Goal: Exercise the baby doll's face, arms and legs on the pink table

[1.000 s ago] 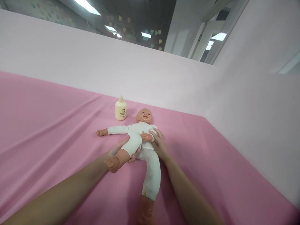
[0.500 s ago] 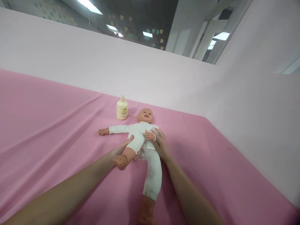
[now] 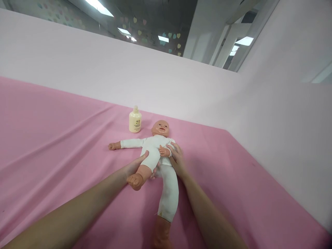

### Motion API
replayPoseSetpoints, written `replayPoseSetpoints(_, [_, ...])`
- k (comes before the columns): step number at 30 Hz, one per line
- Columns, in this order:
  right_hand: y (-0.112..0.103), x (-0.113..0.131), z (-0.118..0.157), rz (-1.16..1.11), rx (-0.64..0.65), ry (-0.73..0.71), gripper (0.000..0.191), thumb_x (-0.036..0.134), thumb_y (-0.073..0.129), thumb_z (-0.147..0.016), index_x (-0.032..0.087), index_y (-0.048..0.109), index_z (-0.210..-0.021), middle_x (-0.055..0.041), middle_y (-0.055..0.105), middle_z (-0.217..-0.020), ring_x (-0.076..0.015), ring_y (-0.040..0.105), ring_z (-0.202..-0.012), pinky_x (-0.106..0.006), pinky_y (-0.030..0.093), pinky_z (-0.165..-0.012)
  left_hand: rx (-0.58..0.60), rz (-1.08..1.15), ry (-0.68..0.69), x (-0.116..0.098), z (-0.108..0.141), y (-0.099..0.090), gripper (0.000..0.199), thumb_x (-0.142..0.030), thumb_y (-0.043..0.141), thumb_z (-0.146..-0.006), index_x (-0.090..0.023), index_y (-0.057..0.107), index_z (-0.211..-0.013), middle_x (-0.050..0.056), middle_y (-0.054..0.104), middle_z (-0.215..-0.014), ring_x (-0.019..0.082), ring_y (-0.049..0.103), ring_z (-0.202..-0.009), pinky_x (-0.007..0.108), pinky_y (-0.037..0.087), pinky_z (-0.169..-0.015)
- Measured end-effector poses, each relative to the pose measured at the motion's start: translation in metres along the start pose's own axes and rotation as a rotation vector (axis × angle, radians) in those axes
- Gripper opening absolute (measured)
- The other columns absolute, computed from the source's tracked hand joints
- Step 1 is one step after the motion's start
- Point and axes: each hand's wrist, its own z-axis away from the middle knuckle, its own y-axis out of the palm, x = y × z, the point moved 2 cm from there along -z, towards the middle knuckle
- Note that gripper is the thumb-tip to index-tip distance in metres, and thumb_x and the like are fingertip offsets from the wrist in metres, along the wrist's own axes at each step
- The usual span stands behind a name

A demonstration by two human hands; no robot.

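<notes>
A baby doll (image 3: 155, 143) with a white cloth body lies on its back on the pink cloth (image 3: 77, 138), head away from me. My left hand (image 3: 135, 165) is closed round the doll's raised, bent leg, with the thumb on top and the fingertips showing on the inner side. The other leg lies stretched toward me. My right hand (image 3: 177, 159) rests against the doll's side and arm, its fingers bent round the arm near the doll's small hand. Part of that grip is hidden behind the arm. The doll's other arm points out to the left.
A pale yellow bottle (image 3: 135, 121) with dark print stands left of the doll's head. Behind it rises a white wall (image 3: 155, 79), which meets another wall at the right. A window or mirror (image 3: 155, 24) with heart stickers is above.
The raised leg has shifted slightly, its foot a little to the right and lower. Both hands keep nearly the same place on the doll.
</notes>
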Motion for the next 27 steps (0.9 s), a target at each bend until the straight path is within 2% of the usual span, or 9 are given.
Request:
replayPoseSetpoints(5, [0.000,0.000,0.000,-0.003,-0.005,0.000,0.046,0.024,0.045,-0.099,0.027,0.060,-0.142,-0.0094,0.046,-0.151,-0.0240,0.039,-0.145,-0.047,0.038,-0.123,0.023,-0.002,-0.025,0.001,-0.001,-0.004,0.074,-0.082,0.054,-0.083,-0.011,0.070,-0.096,0.005,0.060,-0.068,0.016,0.055,-0.057,0.036,0.049,-0.075])
replayPoseSetpoints(12, [0.002,-0.002,-0.001,-0.005,-0.007,-0.012,0.045,0.025,0.046,-0.099,0.027,0.061,-0.141,-0.0095,0.046,-0.150,-0.0245,0.039,-0.145,-0.047,0.038,-0.123,0.014,0.008,0.038,0.006,-0.008,-0.012,0.078,-0.085,0.047,-0.084,-0.010,0.069,-0.094,0.004,0.058,-0.063,0.016,0.051,-0.053,0.035,0.046,-0.068])
replayPoseSetpoints(18, [0.001,-0.001,0.000,0.006,-0.007,-0.009,0.047,0.021,0.046,-0.098,0.028,0.061,-0.142,-0.0090,0.046,-0.150,-0.0245,0.039,-0.144,-0.048,0.038,-0.122,0.008,0.032,0.016,0.006,-0.010,-0.015,0.080,-0.086,0.045,-0.084,-0.010,0.069,-0.092,0.005,0.058,-0.062,0.015,0.050,-0.051,0.034,0.046,-0.067])
replayPoseSetpoints(27, [0.002,-0.001,-0.001,0.020,0.001,0.002,0.048,0.021,0.046,-0.098,0.029,0.060,-0.143,-0.0084,0.046,-0.151,-0.0245,0.039,-0.144,-0.047,0.038,-0.122,0.105,-0.005,0.039,0.007,-0.013,-0.020,0.085,-0.091,0.044,-0.080,-0.011,0.067,-0.096,0.004,0.062,-0.065,0.014,0.050,-0.049,0.033,0.044,-0.067])
